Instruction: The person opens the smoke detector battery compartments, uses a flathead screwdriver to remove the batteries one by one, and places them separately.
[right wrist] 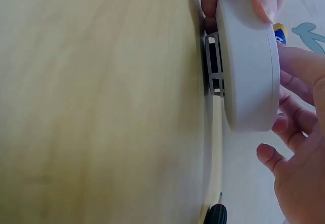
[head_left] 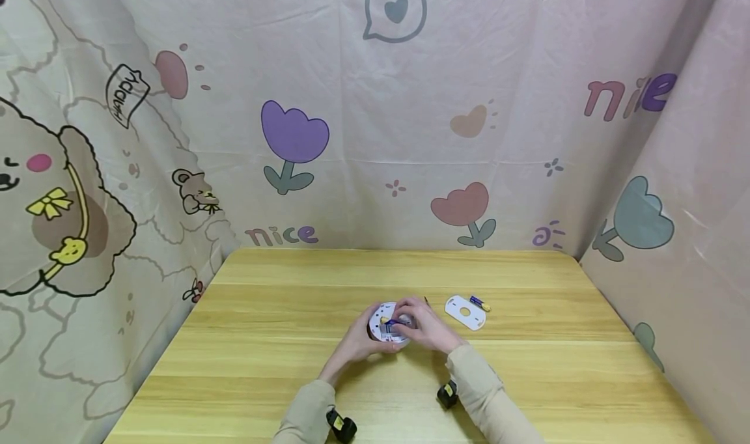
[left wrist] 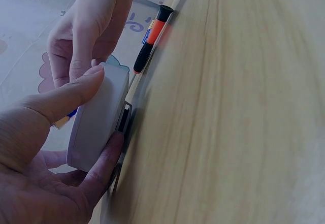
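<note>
A round white smoke detector (head_left: 381,315) is held above the table, its underside with the battery bay turned up. My left hand (head_left: 361,338) grips its rim from the left, thumb along the near side. In the right wrist view, a vented sensing cage (right wrist: 215,64) juts from its other face. My right hand (head_left: 426,327) reaches over the bay from the right, its fingers pinching a blue battery with a yellow end (right wrist: 280,33). The fingers hide part of the bay, so how far the battery sits in it cannot be told.
A white oval mounting plate (head_left: 454,308) lies to the right on the wooden table (head_left: 293,301). Beside it lies another blue and yellow battery (head_left: 477,302). Behind the right hand is an orange and black screwdriver (left wrist: 152,38). Printed curtains enclose the back and sides.
</note>
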A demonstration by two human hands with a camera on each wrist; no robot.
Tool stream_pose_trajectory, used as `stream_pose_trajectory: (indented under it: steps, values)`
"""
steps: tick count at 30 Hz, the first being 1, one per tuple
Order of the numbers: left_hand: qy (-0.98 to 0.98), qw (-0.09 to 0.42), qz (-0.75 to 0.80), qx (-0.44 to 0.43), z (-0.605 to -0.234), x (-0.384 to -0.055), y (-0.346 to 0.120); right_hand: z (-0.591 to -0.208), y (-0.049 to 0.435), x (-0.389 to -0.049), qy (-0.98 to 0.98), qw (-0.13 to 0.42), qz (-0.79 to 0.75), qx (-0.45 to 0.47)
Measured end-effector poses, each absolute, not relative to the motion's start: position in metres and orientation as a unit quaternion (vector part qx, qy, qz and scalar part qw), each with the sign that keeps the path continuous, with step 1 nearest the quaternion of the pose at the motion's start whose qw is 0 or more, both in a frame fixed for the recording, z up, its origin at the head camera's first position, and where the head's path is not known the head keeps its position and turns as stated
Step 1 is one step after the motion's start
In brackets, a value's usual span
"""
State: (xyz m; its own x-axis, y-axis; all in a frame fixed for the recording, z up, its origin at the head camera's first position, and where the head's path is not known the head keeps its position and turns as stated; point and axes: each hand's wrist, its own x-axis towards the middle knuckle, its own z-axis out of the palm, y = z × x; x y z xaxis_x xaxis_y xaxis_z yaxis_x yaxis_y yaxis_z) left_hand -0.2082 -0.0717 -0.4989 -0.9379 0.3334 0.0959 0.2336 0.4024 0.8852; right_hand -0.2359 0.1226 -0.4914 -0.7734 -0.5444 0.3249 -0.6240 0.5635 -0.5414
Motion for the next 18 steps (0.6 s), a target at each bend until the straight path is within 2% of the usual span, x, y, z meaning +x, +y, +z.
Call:
stream_pose_trajectory:
  steps: [12, 18]
  values:
    - [0.845, 0.061, 0.509, 0.153, -0.4984, -0.2086, -0.0710, -0.4912, 0.1287, -0.2313, -0.871, 0.060, 0.367, 0.320]
    - [0.842, 0.058, 0.515, 0.153, -0.4980, -0.2091, -0.0717, -0.4898, 0.1326, -0.2308, -0.874, 0.041, 0.382, 0.296]
